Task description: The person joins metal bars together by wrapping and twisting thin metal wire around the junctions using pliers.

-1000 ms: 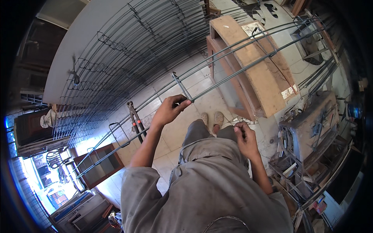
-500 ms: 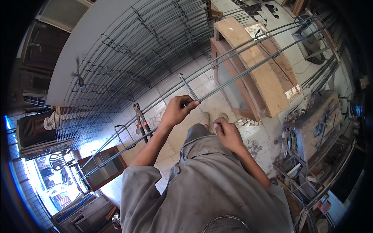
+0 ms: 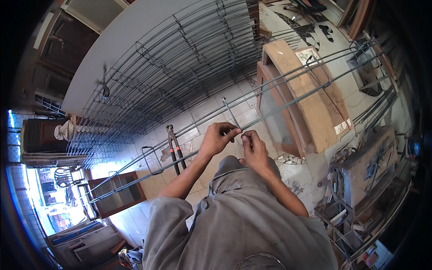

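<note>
A long cage of thin steel rebar (image 3: 288, 104) runs slantwise in front of me, with wire stirrups bent around its rods. My left hand (image 3: 215, 141) pinches the near corner of one stirrup (image 3: 230, 112), where it meets the near rod. Close beside it, my right hand (image 3: 255, 152) has thumb and forefinger pressed together just short of that corner; whatever lies between them is too small to make out. A pair of pincers (image 3: 172, 141) with black and red handles hangs on the rods left of my left hand, jaws up.
Stacked rebar cages (image 3: 180, 58) fill the far left. The rods pass over a wooden cabinet (image 3: 292, 76) on the right. A worn workbench (image 3: 364, 157) with clutter stands at the right, and a glazed wooden frame (image 3: 118, 194) lies lower left.
My right hand has come up and left from near my lap to beside my left hand. The left hand stays at the stirrup corner. The whole view has shifted slightly.
</note>
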Motion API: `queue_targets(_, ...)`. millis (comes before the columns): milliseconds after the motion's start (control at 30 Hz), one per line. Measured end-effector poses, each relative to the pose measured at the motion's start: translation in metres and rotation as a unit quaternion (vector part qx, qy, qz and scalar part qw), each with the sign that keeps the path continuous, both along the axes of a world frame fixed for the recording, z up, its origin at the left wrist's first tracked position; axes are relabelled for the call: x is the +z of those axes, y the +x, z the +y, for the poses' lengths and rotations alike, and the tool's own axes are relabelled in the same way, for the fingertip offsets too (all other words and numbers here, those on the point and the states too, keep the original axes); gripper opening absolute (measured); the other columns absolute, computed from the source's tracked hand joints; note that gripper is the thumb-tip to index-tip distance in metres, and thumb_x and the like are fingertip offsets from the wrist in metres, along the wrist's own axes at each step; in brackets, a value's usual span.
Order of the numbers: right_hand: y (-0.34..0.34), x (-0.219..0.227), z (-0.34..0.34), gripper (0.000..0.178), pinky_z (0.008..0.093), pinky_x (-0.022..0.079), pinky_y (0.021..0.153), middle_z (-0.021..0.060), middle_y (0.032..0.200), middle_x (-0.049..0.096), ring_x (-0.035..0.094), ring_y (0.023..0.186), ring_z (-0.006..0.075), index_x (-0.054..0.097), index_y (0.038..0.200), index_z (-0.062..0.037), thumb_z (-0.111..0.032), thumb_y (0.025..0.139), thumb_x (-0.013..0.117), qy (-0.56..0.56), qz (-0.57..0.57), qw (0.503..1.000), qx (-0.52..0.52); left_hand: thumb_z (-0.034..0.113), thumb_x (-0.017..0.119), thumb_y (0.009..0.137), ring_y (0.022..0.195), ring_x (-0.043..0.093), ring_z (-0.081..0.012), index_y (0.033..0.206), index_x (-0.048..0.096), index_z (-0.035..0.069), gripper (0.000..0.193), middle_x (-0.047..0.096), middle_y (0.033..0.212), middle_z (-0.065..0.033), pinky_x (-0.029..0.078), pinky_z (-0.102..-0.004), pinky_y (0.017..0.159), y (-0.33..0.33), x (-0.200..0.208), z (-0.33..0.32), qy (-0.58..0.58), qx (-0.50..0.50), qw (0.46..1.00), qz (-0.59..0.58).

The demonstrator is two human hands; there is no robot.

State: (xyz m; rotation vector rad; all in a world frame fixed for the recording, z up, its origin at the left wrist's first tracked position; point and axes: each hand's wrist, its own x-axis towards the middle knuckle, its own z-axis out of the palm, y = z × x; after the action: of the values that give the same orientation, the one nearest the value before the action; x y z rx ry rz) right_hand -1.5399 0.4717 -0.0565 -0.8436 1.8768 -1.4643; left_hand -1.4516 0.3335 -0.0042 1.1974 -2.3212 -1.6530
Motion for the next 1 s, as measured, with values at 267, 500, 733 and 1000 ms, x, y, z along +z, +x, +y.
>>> queue_targets(267,0.012,-0.018,-0.007,0.013,0.0367,0.043,0.053,0.0145,0.067,0.057,0.054,0.054,0.0239,0.053,0.097,0.0007,-0.012,0.097,0.054,-0.032,-0.017,0.998,-0.051,0.024,0.074,0.086,0.085,0.066,-0.014,0.096,0.07,0.0,0.027,0.07,0.086,-0.0074,0.05,-0.0309,0.076,0.002,-0.008,-0.001,-0.038,-0.009,0.998,0.041)
queue_targets(500,0.014,-0.017,-0.013,0.014,0.0368,0.042,0.051,0.0146,0.065,0.057,0.053,0.053,0.0229,0.053,0.095,0.0007,-0.013,0.096,0.056,-0.017,-0.045,0.996,-0.074,0.021,0.076,0.083,0.088,0.065,-0.0149,0.089,0.069,0.002,0.021,0.07,0.087,-0.0054,0.05,-0.033,0.08,-0.001,-0.003,0.002,-0.013,0.019,0.999,0.037)
queue_targets(733,0.014,-0.019,-0.004,0.013,0.0372,0.043,0.051,0.0142,0.066,0.059,0.058,0.054,0.023,0.053,0.095,-0.0005,-0.012,0.095,0.058,-0.041,-0.056,0.995,-0.067,0.02,0.077,0.082,0.081,0.066,-0.0171,0.087,0.068,0.0,0.022,0.071,0.083,-0.0091,0.049,-0.0338,0.077,-0.002,-0.003,0.002,-0.034,0.023,0.999,0.032)
queue_targets(1000,0.014,-0.017,-0.009,0.011,0.0389,0.046,0.054,0.0137,0.067,0.06,0.062,0.058,0.0286,0.053,0.099,-0.0016,-0.01,0.093,0.057,-0.062,0.0,0.995,-0.072,0.018,0.079,0.08,0.081,0.065,-0.0152,0.085,0.067,0.001,0.022,0.07,0.083,-0.0085,0.049,-0.0325,0.077,-0.005,0.001,0.001,-0.001,0.038,0.999,0.033)
